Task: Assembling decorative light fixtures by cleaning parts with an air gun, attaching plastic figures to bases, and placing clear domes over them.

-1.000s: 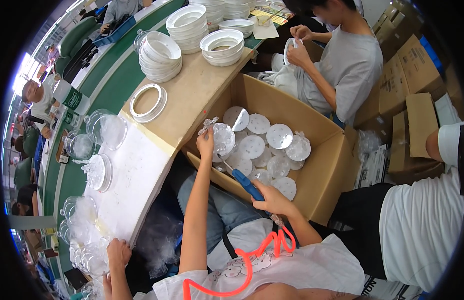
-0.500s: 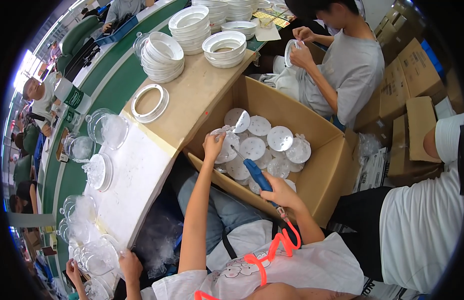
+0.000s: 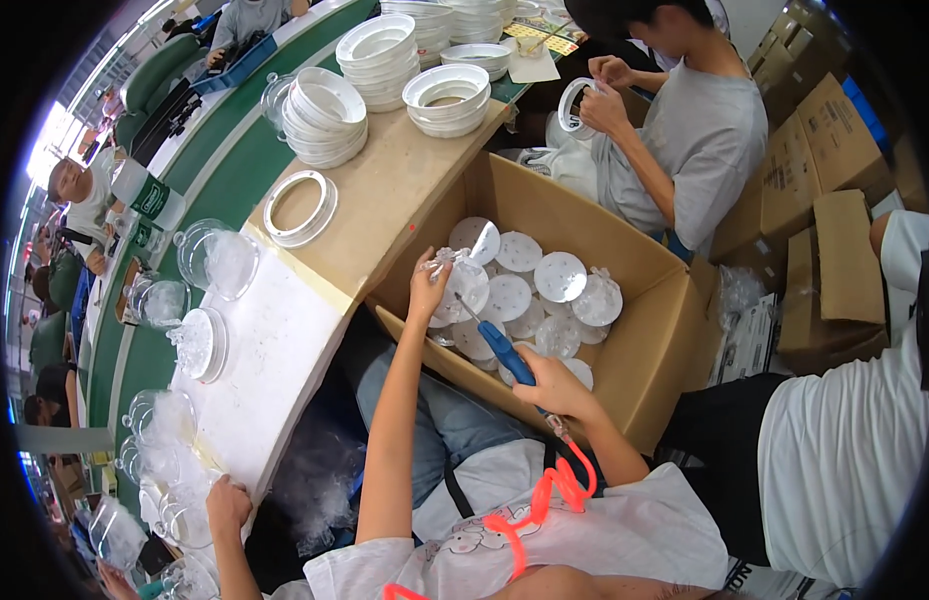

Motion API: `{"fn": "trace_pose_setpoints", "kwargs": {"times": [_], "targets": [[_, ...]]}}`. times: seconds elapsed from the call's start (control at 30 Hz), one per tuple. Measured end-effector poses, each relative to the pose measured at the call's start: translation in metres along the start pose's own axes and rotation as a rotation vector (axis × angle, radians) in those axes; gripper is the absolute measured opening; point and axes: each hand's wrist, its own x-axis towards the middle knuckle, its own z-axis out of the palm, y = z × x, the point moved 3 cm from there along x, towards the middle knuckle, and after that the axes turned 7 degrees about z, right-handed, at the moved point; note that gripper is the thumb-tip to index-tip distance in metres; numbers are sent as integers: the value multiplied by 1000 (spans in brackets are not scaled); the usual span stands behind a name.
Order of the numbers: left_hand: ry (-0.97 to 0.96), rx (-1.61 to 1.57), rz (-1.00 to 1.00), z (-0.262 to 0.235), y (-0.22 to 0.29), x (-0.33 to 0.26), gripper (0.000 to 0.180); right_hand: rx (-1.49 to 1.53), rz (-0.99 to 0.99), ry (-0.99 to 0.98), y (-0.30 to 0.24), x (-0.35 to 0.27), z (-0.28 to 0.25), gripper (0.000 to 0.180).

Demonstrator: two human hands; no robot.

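Note:
My left hand (image 3: 427,287) grips the edge of a round whitish disc (image 3: 466,284) with a cluster of clear plastic bits on its rim, just inside the near left side of the cardboard box (image 3: 634,370). In my right hand (image 3: 559,385) is a blue air blow gun (image 3: 506,352) with a thin metal nozzle, its tip close to the held disc. A red coiled hose (image 3: 559,485) runs from its end down across my white shirt. Several similar shiny discs (image 3: 560,277) lie piled in the box below both hands.
Left of the box, a table (image 3: 274,330) bears stacked white rings (image 3: 444,97), a flat ring (image 3: 300,207) and clear domed covers (image 3: 219,258). A co-worker (image 3: 674,130) holding a white ring sits beyond the box. Another person's hand (image 3: 227,505) is at lower left. Cartons (image 3: 834,140) stand right.
My left hand has tilted slightly with the disc, and the blow gun has shifted a little left and down. At lower left, a co-worker's hands have moved apart; a clear cover is lifted there.

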Motion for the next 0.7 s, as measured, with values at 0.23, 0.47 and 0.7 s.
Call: {"fn": "trace_pose_setpoints", "kwargs": {"times": [0.23, 0.47, 0.7], "targets": [[45, 29, 46, -5, 2, -4, 31, -130, -94, 37, -2, 1, 22, 55], [-43, -10, -119, -5, 5, -1, 33, -199, -123, 72, -3, -4, 14, 56], [101, 173, 40, -6, -3, -2, 35, -86, -99, 180, 5, 7, 1, 57]]}}
